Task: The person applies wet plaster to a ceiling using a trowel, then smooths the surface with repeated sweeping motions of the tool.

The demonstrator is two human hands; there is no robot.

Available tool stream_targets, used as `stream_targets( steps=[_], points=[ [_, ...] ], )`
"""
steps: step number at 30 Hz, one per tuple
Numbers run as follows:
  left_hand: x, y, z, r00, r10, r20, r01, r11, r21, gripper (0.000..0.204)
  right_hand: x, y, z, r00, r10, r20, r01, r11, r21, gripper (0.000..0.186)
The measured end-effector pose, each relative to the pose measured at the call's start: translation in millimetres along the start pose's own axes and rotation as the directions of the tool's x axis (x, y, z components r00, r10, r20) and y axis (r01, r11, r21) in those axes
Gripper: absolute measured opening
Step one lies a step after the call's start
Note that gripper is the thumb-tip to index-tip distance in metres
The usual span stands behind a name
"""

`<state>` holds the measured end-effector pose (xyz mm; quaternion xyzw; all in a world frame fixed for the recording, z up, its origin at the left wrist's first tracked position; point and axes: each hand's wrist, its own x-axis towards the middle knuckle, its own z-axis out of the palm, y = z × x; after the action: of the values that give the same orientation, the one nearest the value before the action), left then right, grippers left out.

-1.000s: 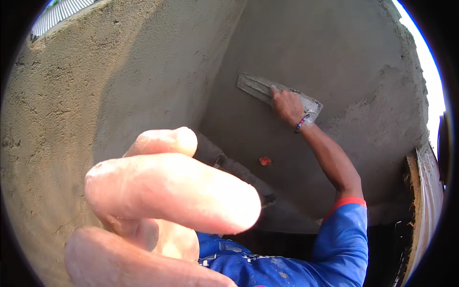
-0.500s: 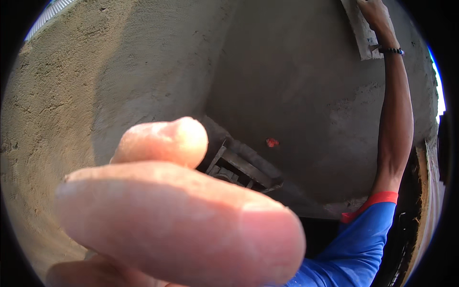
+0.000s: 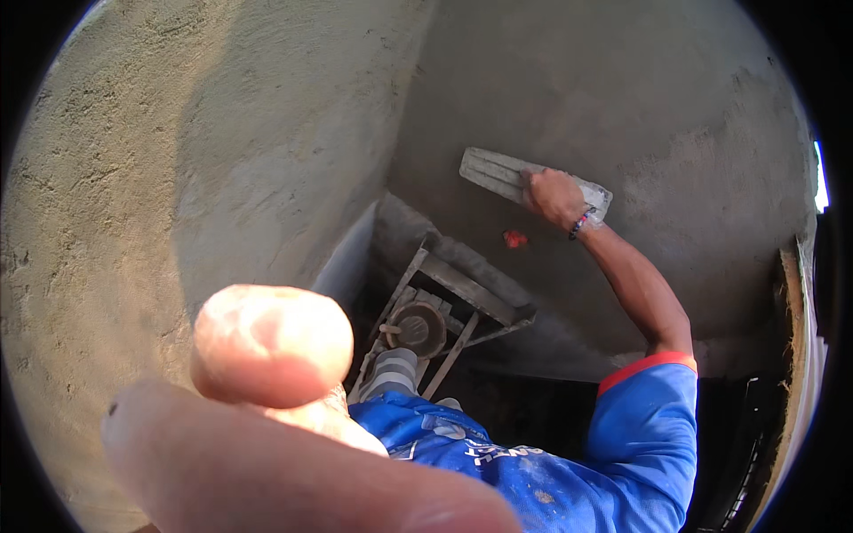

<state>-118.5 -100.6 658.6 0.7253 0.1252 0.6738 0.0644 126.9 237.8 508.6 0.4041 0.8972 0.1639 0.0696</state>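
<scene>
"Where's your float (image 3: 494, 171)?"
"Against the grey wall (image 3: 622, 89), your right hand (image 3: 555, 197) closed on it"
"Anything around?"
"A red patch (image 3: 514, 238) just below, then a wooden frame (image 3: 466, 286) and bucket (image 3: 436, 332); your curled left hand (image 3: 267, 453) blocks the lower left, holding what, I can't tell"

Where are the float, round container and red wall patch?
Float (image 3: 495, 171): head view, left part, clear of fingers.
Round container (image 3: 442, 330): head view, right side of its rim.
Red wall patch (image 3: 514, 238): head view, its middle.
</scene>
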Motion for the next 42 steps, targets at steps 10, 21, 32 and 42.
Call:
stream_targets(
  steps=[10,21,32,42],
  points=[
    [-13.0,2.3,-5.9,0.987,-0.104,-0.121,0.104,0.995,-0.001,0.056,-34.5,167.4,-251.4,0.658,0.164,-0.735,-0.196,0.980,0.043,0.042],
    [-122.8,-31.6,2.2,0.750,-0.507,-0.425,0.584,0.809,0.067,0.056,-60.6,10.8,130.5,0.981,0.084,0.172,-0.093,0.995,0.046,0.039],
    [-182.1,-60.7,17.1,0.471,-0.814,-0.339,0.806,0.553,-0.209,0.030,-85.2,167.9,-214.1,0.607,0.345,-0.716,-0.297,0.934,0.198,0.044],
    [-205.3,-63.9,40.5,0.364,-0.909,-0.203,0.915,0.389,-0.102,0.020,-98.6,23.3,128.0,0.945,0.125,0.304,-0.170,0.977,0.127,0.036]
  ],
)
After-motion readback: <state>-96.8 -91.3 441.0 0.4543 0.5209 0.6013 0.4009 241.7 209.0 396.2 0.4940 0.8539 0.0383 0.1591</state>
